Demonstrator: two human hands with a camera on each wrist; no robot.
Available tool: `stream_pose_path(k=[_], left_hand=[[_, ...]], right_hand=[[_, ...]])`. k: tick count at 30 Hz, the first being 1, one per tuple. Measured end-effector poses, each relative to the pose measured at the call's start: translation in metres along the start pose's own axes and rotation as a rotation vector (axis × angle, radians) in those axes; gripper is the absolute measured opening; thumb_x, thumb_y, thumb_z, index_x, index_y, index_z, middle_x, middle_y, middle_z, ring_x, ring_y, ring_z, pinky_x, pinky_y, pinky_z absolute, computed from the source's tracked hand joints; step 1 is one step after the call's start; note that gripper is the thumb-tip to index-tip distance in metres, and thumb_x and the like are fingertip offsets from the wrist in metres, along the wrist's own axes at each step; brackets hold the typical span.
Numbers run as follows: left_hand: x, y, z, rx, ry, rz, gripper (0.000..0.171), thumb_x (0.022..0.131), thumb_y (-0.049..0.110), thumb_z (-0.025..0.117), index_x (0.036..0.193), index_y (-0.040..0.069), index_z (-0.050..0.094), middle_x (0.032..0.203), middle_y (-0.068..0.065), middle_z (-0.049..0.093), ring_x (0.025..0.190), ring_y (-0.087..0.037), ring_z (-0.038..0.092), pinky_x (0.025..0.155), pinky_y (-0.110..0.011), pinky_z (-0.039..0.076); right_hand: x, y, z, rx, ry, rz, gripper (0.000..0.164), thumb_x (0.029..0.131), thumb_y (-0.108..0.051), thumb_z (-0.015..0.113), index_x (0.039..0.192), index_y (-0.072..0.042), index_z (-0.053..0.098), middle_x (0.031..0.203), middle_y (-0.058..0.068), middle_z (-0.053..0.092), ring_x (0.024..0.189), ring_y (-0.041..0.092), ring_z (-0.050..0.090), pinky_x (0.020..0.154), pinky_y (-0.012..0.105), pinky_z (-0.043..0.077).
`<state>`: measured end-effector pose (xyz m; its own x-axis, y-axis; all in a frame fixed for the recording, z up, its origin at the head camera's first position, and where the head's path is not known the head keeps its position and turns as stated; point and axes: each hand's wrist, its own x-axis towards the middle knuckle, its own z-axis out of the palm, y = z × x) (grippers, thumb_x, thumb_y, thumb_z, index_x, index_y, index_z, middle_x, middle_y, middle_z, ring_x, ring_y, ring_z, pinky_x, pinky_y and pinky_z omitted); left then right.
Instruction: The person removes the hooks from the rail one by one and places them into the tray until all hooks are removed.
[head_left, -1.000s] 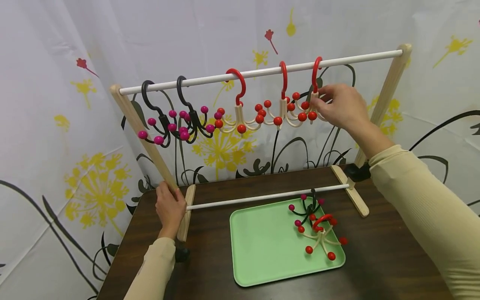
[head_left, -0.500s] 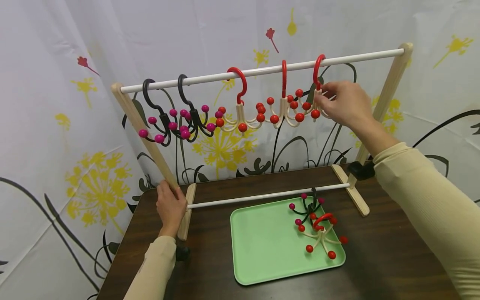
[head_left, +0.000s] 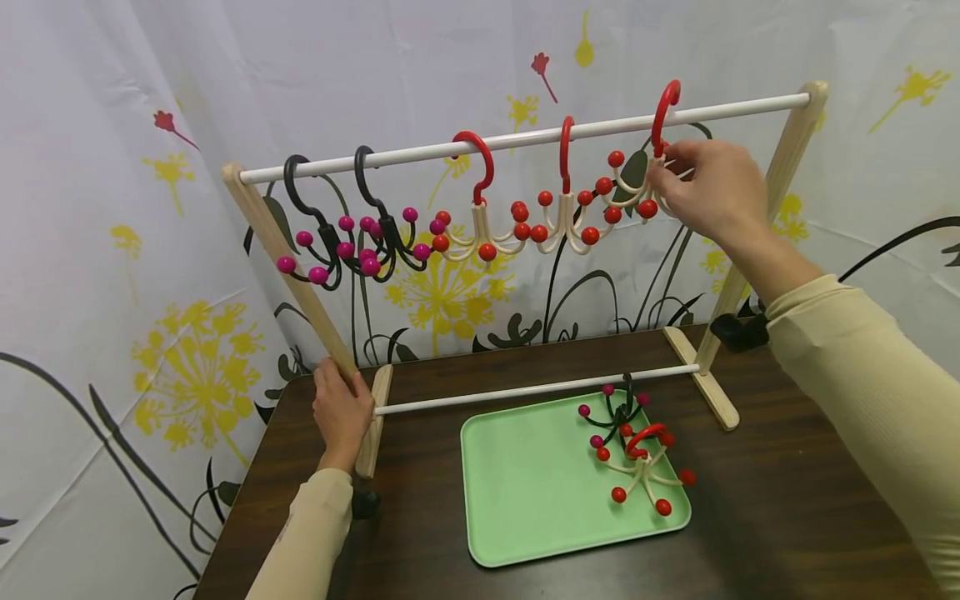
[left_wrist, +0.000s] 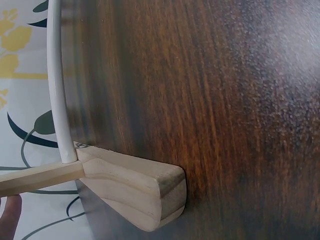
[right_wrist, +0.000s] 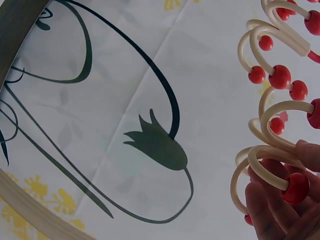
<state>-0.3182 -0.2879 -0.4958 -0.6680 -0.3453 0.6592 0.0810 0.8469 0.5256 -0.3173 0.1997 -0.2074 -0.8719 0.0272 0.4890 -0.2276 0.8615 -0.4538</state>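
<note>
My right hand (head_left: 716, 187) pinches a cream multi-arm hanger (head_left: 654, 175) with red balls just below its red hook (head_left: 663, 117). The hook's top and tip stand above the white upper rail (head_left: 720, 112). In the right wrist view, fingers (right_wrist: 270, 210) lie around the hanger's curved arms. My left hand (head_left: 342, 412) grips the left wooden post (head_left: 318, 321) near its foot; a fingertip (left_wrist: 11, 212) shows against it in the left wrist view. Along the rail hang two cream hangers with red hooks and two black ones (head_left: 327, 242) with magenta balls.
A green tray (head_left: 525, 500) lies on the dark wood table (head_left: 810, 492), bearing a black hanger (head_left: 620, 417) and a cream one (head_left: 643, 475). Behind its back edge runs the white lower bar (head_left: 525, 392). The right post (head_left: 783, 158) stands beyond my right hand; a patterned curtain hangs behind.
My right hand has moved right and up, lifting the rightmost cream hanger so its hook rises above the rail. The neighbouring cream hanger has swung slightly. My left hand stays on the post.
</note>
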Motion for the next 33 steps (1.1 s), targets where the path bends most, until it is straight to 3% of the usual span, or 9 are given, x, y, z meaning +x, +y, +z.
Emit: stream_pose_path(k=[9, 17, 21, 24, 28, 33], left_hand=[[-0.001, -0.001, 0.001, 0.004, 0.008, 0.005, 0.029, 0.088, 0.014, 0.062, 0.108, -0.001, 0.047, 0.091, -0.024, 0.046, 0.069, -0.055, 0.053, 0.059, -0.064, 0.04], [-0.001, -0.001, 0.001, 0.007, 0.006, 0.006, 0.029, 0.088, 0.014, 0.062, 0.108, -0.001, 0.046, 0.09, -0.024, 0.045, 0.069, -0.055, 0.053, 0.059, -0.064, 0.04], [-0.001, -0.001, 0.001, 0.003, 0.012, 0.003, 0.029, 0.087, 0.014, 0.062, 0.108, -0.001, 0.047, 0.091, -0.024, 0.046, 0.069, -0.056, 0.053, 0.059, -0.064, 0.04], [-0.001, -0.001, 0.0, 0.001, 0.018, 0.003, 0.029, 0.087, 0.014, 0.062, 0.107, -0.001, 0.047, 0.091, -0.024, 0.046, 0.069, -0.056, 0.052, 0.059, -0.064, 0.04], [0.0, 0.0, 0.001, -0.003, 0.019, 0.009, 0.029, 0.088, 0.014, 0.062, 0.107, -0.001, 0.047, 0.091, -0.024, 0.046, 0.068, -0.055, 0.053, 0.059, -0.064, 0.039], [0.0, 0.0, 0.003, -0.005, 0.018, 0.012, 0.029, 0.088, 0.014, 0.062, 0.107, 0.0, 0.047, 0.091, -0.023, 0.046, 0.069, -0.055, 0.053, 0.059, -0.064, 0.04]], right_hand=[[-0.014, 0.01, -0.013, 0.043, 0.05, 0.011, 0.041, 0.097, -0.037, 0.053, 0.118, -0.006, 0.069, 0.109, 0.016, 0.07, 0.094, 0.03, 0.064, 0.067, 0.037, 0.039], [-0.05, 0.014, -0.011, 0.09, 0.044, 0.008, 0.038, 0.096, -0.036, 0.057, 0.116, -0.006, 0.071, 0.105, 0.016, 0.071, 0.091, 0.03, 0.065, 0.063, 0.032, 0.04], [-0.081, 0.009, 0.0, 0.12, 0.045, 0.001, 0.033, 0.095, -0.033, 0.061, 0.108, -0.005, 0.072, 0.099, 0.016, 0.072, 0.088, 0.03, 0.067, 0.062, 0.032, 0.042], [-0.111, 0.006, 0.013, 0.135, 0.023, 0.004, 0.029, 0.094, -0.033, 0.064, 0.105, -0.007, 0.072, 0.096, 0.013, 0.072, 0.088, 0.03, 0.068, 0.065, 0.038, 0.044], [-0.153, 0.003, 0.035, 0.162, -0.049, 0.028, 0.028, 0.094, -0.036, 0.065, 0.106, -0.013, 0.073, 0.095, 0.006, 0.073, 0.086, 0.027, 0.069, 0.065, 0.041, 0.046], [-0.199, 0.002, 0.065, 0.261, -0.134, 0.045, 0.022, 0.091, -0.031, 0.07, 0.105, -0.014, 0.073, 0.091, 0.002, 0.073, 0.073, 0.016, 0.069, 0.061, 0.036, 0.049]])
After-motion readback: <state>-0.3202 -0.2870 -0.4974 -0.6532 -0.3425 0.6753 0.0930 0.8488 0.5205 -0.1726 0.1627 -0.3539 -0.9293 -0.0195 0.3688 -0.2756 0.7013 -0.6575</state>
